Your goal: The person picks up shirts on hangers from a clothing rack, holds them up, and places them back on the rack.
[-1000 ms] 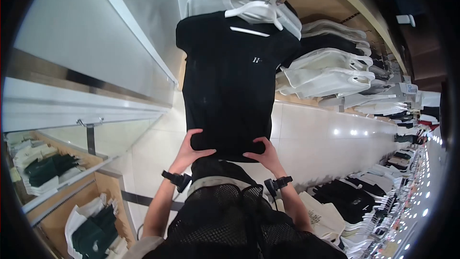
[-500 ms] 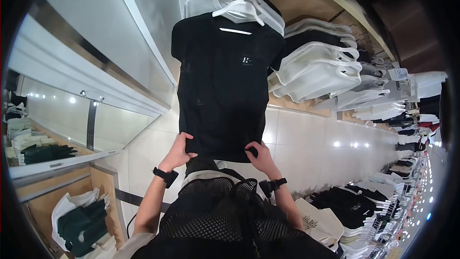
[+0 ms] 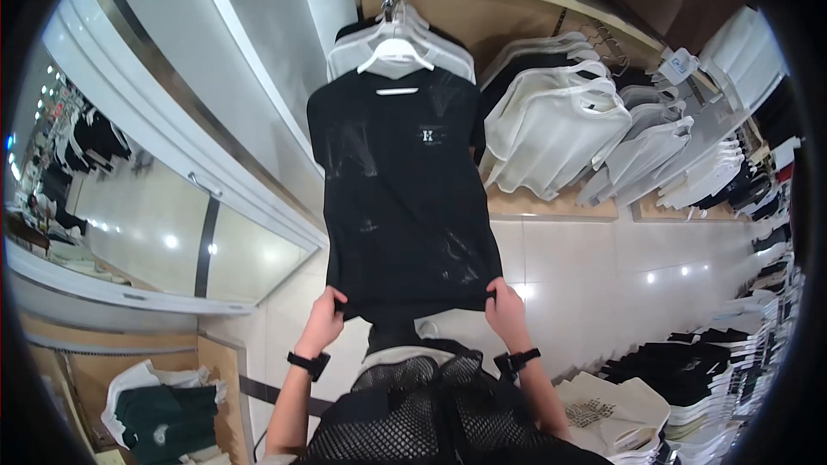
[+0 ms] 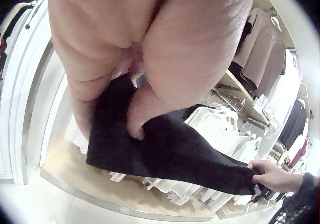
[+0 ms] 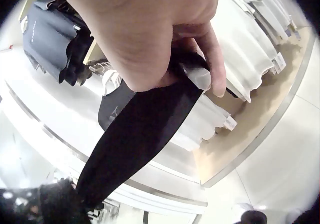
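Note:
A black T-shirt (image 3: 401,198) with a small white chest logo hangs on a white hanger (image 3: 395,53) at the front of a rail. My left hand (image 3: 323,323) pinches its lower left hem corner, and my right hand (image 3: 508,319) pinches the lower right one, so the hem spans between them. In the left wrist view, the left hand (image 4: 145,38) has thumb and fingers on the black cloth (image 4: 150,149). In the right wrist view, the right hand (image 5: 150,28) grips a fold of the shirt (image 5: 145,129), with a pale tag-like piece (image 5: 199,77) by the fingers.
White and grey shirts (image 3: 560,125) hang to the right of the black one. A mirror (image 3: 138,198) stands at the left, above a green shirt (image 3: 168,418). Beige and black clothes (image 3: 612,413) hang at the lower right. Tiled floor (image 3: 568,293) lies between the racks.
Both hands have moved apart along the hem, which is now stretched wider and flatter. The fingers, more spread a second ago, now pinch the corners. The head view has shifted, showing more shelf above.

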Motion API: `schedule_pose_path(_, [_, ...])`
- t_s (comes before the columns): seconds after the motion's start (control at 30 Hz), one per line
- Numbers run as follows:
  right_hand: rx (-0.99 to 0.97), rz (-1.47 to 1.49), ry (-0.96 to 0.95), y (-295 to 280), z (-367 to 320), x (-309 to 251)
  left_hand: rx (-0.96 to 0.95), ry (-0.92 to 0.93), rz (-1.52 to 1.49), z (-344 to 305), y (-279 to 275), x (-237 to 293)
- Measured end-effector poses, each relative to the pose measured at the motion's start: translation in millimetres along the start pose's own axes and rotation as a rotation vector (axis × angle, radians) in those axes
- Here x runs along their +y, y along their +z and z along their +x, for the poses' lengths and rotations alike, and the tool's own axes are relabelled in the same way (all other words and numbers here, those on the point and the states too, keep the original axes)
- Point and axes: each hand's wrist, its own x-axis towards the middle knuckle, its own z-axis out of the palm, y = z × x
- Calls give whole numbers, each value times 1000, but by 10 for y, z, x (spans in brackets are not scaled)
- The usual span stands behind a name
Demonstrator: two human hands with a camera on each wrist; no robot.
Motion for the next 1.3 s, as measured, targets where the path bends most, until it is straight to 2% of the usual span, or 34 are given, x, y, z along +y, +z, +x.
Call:
schedule_pose_path(0.03, [28,52,36,-13,-95,52,16,-65,-1,-71,-17,55])
schedule_pose_path(0.07, [55,105,71,-10,-166,100,68,17,38,-105,-14,13])
schedule_pose_path(0.13, [105,143,82,-18,-296,149,147,66,78,-186,-12,53])
schedule_pose_path(0.17, [67,115,182,-66,-353,127,142,80,88,-220,-29,75])
schedule_pose_path(0.2, [27,86,284,-108,-403,99,171,37,93,-245,-44,100])
schedule_pose_path(0.23, [74,103,335,-111,-461,81,197,-8,98,-262,-52,107])
schedule_pose_path(0.33, [103,51,403,-158,-537,60,148,-61,37,-288,-141,-32])
schedule_pose_path(0.37, [107,53,416,-153,-572,67,175,55,-150,-276,-104,-28])
schedule_pose_path(0.47, [112,6,444,-126,-535,144,96,-22,-280,-363,-127,95])
schedule_pose_path(0.5, [169,-5,433,-63,-521,218,62,28,-133,-367,-181,148])
schedule_pose_path(0.63, [271,43,459,88,-329,444,131,-78,-215,-317,-206,-162])
schedule_pose_path(0.77, [187,-3,504,-22,79,308,187,-117,-304,-37,-238,-224])
schedule_pose_path(0.83, [191,214,464,4,247,350,209,-106,-324,228,-228,-329])
schedule_pose_path(0.87, [191,200,469,72,311,417,226,-104,-326,336,-234,-334])
schedule_pose_path(0.93, [213,907,574,255,484,645,228,-123,-392,606,-228,-308])
schedule_pose_path(0.97, [218,890,570,264,619,645,252,-106,-419,752,-208,-351])
schedule_pose_path(1.0, [228,1123,590,296,729,629,275,-94,-447,869,-184,-396])
schedule_pose_path(1.03, [234,1353,611,311,811,616,256,-164,-462,965,-179,-447])
schedule_pose_path(1.07, [238,1330,621,310,866,602,245,-174,-481,1031,-157,-490])
schedule_pose_path(1.13, [193,1374,661,293,1027,590,234,-49,-112,1276,-145,-583])
schedule_pose_path(1.17, [140,1309,686,281,1051,640,208,-112,-201,1389,-76,-736])
schedule_pose_path(1.2, [166,1298,681,253,1117,652,193,-95,-214,1497,-55,-836])
schedule_pose_path(1.3, [50,1091,782,204,1191,624,-88,-118,-43,1794,-88,-862])
